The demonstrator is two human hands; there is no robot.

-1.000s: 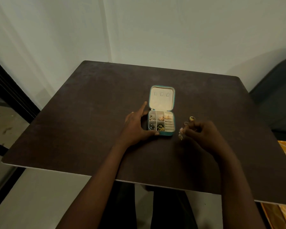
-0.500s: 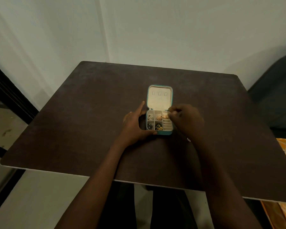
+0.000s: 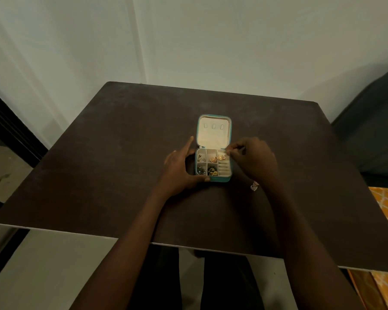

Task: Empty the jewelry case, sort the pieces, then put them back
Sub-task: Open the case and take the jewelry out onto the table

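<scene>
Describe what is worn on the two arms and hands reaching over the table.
Nothing is visibly worn. The left hand and right hand are bare, with no gloves. Both forearms are uncovered from the wrist down to the bottom edge of the picture: no sleeve, watch or bracelet shows. Whether any finger carries a ring is too small and too dim to tell.

Matt dark table (image 3: pixel 121 153); teal case (image 3: pixel 220 179) lined in soft cream fabric, holding shiny gold-toned pieces (image 3: pixel 217 158)
</scene>
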